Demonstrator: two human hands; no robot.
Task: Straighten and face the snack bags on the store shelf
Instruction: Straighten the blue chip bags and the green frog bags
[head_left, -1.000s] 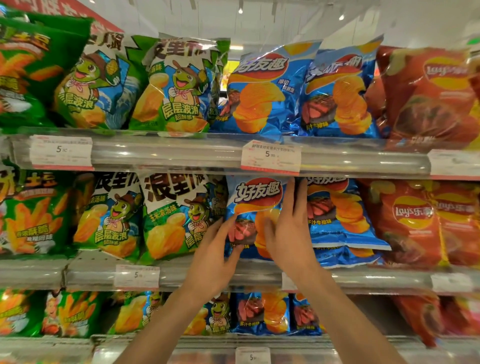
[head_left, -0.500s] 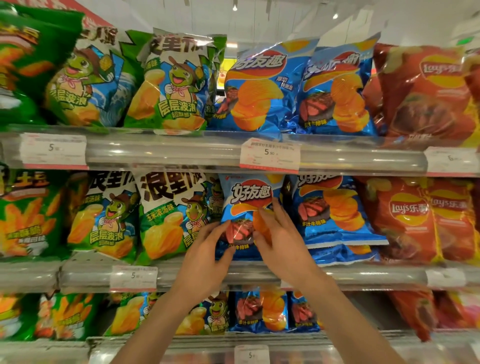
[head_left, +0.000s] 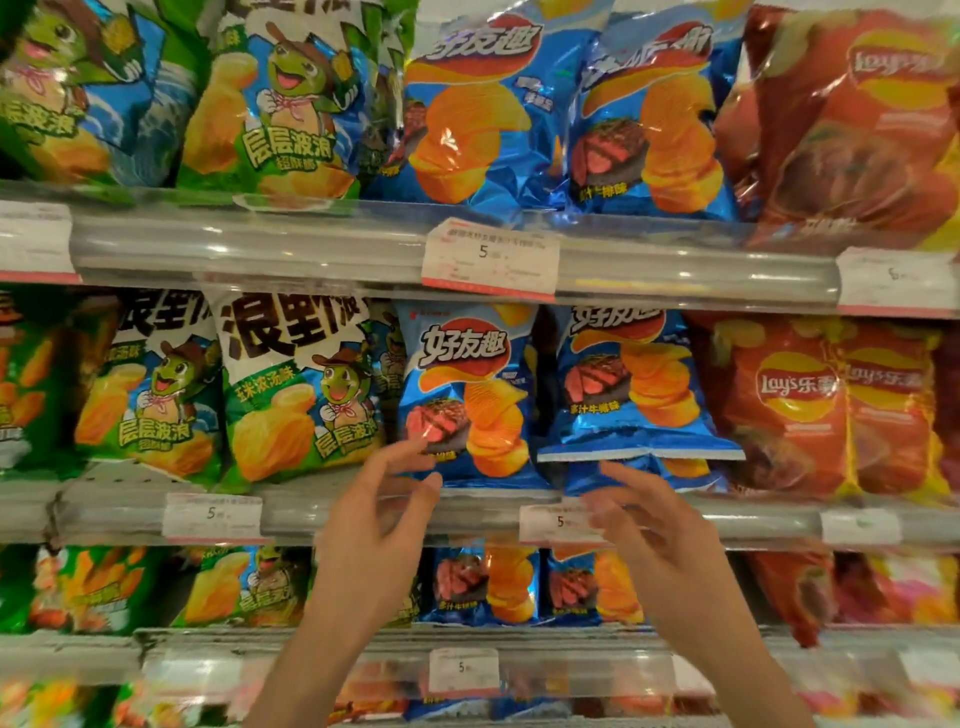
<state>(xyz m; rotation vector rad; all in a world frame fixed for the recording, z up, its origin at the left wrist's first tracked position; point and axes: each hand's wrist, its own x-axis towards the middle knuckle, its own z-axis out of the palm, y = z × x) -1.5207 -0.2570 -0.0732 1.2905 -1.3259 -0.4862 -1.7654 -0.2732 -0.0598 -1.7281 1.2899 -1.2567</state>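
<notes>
A blue chip bag (head_left: 467, 395) stands upright and faces forward on the middle shelf (head_left: 467, 512). To its right a second blue bag (head_left: 636, 384) tilts, with another blue bag (head_left: 675, 475) lying flat beneath it. My left hand (head_left: 376, 512) hovers just below the upright bag's lower left corner, fingers loosely spread and holding nothing. My right hand (head_left: 644, 519) is in front of the shelf edge below the tilted bag, fingers relaxed and empty.
Green chip bags (head_left: 296, 395) fill the shelf to the left, red bags (head_left: 795, 405) the right. The upper shelf (head_left: 260, 244) and lower shelf (head_left: 519, 644) hold the same brands. Price tags (head_left: 488, 257) hang on the shelf rails.
Both hands have let go of the upright blue bag and drawn back and down from it. The right hand has shifted right, below the tilted bag. The view has moved closer.
</notes>
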